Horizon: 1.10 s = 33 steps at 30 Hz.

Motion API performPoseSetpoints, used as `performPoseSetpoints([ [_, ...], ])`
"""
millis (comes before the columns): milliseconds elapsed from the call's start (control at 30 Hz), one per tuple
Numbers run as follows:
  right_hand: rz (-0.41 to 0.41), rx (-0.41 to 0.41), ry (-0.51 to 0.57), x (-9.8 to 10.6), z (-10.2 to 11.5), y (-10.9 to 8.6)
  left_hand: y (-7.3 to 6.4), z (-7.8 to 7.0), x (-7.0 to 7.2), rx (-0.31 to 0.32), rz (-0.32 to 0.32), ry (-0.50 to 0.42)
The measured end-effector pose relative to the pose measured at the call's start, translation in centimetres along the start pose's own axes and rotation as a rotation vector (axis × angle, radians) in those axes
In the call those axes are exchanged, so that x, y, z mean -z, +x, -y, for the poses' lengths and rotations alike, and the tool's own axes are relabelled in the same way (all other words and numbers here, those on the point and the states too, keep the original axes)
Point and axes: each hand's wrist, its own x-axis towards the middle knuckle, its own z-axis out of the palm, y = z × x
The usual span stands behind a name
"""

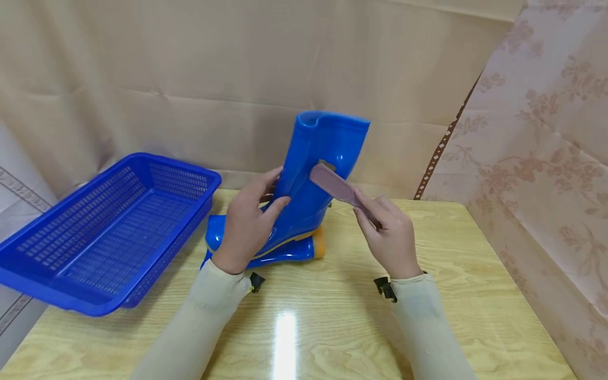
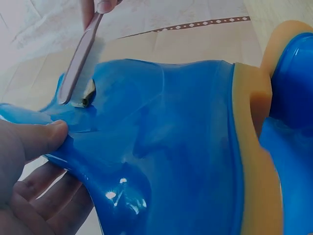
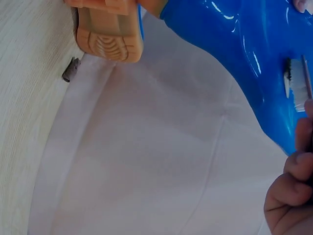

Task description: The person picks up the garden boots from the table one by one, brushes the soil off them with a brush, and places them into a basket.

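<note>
A glossy blue rubber boot (image 1: 332, 137) with an orange sole leans upright over the table. My left hand (image 1: 249, 219) grips its shaft from the left, thumb in front and fingers behind. Between the thumb and fingers of my right hand (image 1: 391, 235) is the handle of a mauve brush (image 1: 334, 184). In the right wrist view the white bristles (image 3: 298, 90) meet the boot's shaft beside a dark and pale patch (image 3: 287, 78). The left wrist view shows this patch under the brush head. A second blue boot (image 1: 287, 252) lies on its side beneath the first.
To the left a blue plastic basket (image 1: 187, 240) with slotted walls stands on the wood-grain table (image 1: 456, 274). A beige cloth (image 1: 214, 63) hangs behind the table. Floral fabric (image 1: 546, 132) hangs along the right side.
</note>
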Motion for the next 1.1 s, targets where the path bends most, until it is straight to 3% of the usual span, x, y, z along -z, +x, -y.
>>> performPoseSetpoints([
  [267,-0.013,-0.089,-0.032,0.09,-0.61,-0.23,0.26,0.29,0.00,0.063,0.006,0.013],
  [467,-0.038,-0.088,0.001,0.05,-0.53,-0.14,0.31,0.39,0.03,0.099,-0.007,0.033],
  [600,-0.113,-0.053,0.086,0.14,-0.19,-0.01,0.29,0.38,0.02,0.076,-0.007,0.028],
  [700,-0.105,-0.011,0.121,0.17,0.06,0.08,0.23,0.33,0.01,0.031,0.002,0.017],
  [900,-0.015,0.026,0.060,-0.14,0.09,0.02,-0.01,0.07,0.00,-0.015,0.033,0.008],
  [1100,-0.018,-0.018,-0.003,-0.18,-0.15,-0.05,0.17,0.19,0.11,0.030,0.026,0.014],
])
